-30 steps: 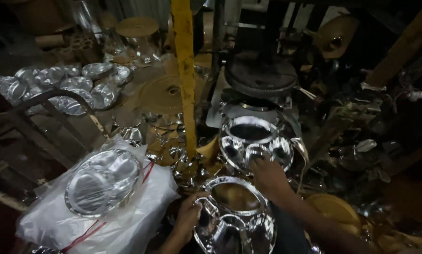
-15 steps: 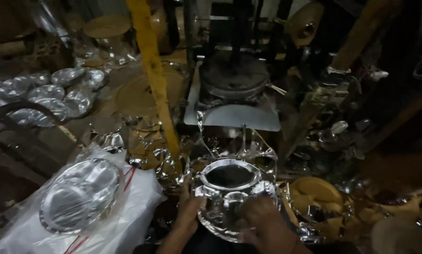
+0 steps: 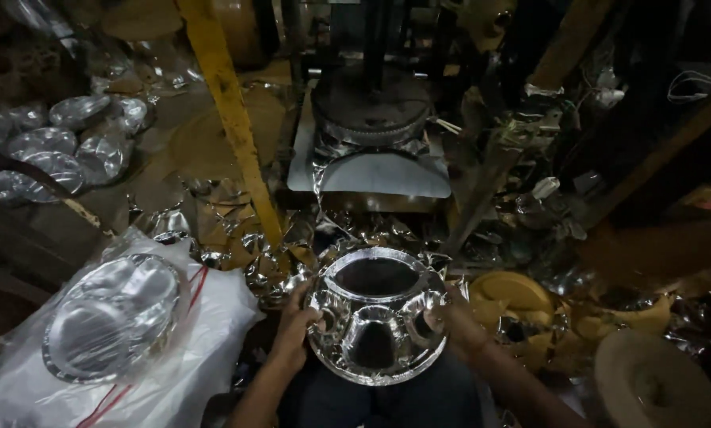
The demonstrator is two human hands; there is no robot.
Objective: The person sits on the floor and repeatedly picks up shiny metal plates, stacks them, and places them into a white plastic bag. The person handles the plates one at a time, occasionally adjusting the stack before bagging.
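Both hands clamp one silver plate (image 3: 376, 317), left hand (image 3: 296, 317) on its left rim, right hand (image 3: 451, 317) on its right rim, each grip closed on the edge with thumbs over the top, likely so the thin foil plate stays flat and unbent. The plate sits level over the person's lap, compartments up, just below the press (image 3: 371, 119). Foil scraps (image 3: 237, 238) lie between plate and press. A yellow post (image 3: 229, 119) rises left of the press. A bagged plate stack (image 3: 110, 317) lies to the left, well apart; loose plates (image 3: 54, 143) sit farther back left. A yellow disc (image 3: 506, 293) rests just right of the right hand.
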